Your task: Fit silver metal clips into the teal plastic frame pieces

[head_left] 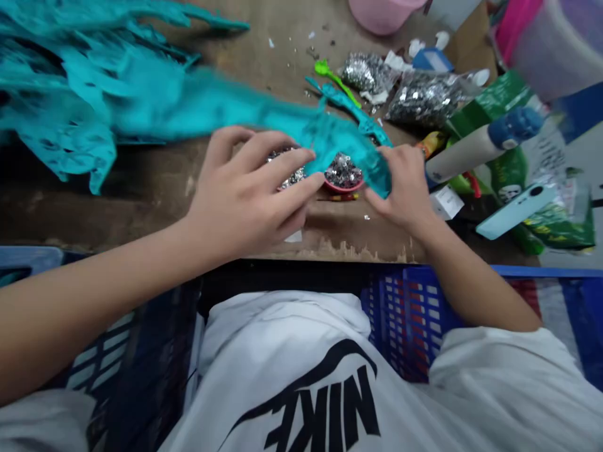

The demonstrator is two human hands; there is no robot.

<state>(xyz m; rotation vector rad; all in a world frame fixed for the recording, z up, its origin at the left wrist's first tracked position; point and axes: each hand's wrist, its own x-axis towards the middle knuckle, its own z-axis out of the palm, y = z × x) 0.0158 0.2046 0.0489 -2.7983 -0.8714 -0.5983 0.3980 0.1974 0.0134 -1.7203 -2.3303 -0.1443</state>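
Observation:
A long teal strip stretches across the brown table from a heap of teal pieces at the left. My left hand lies on the table with its fingers stretched over the strip and some silver bits. My right hand pinches the strip's right end, closed on it. Between the hands sits a small red dish heaped with silver sequins.
Two clear bags of silver sequins lie at the back right, beside a green plastic spoon. A white glue tube with a blue cap, green packets and a pale blue phone crowd the right. Blue crates stand below the table edge.

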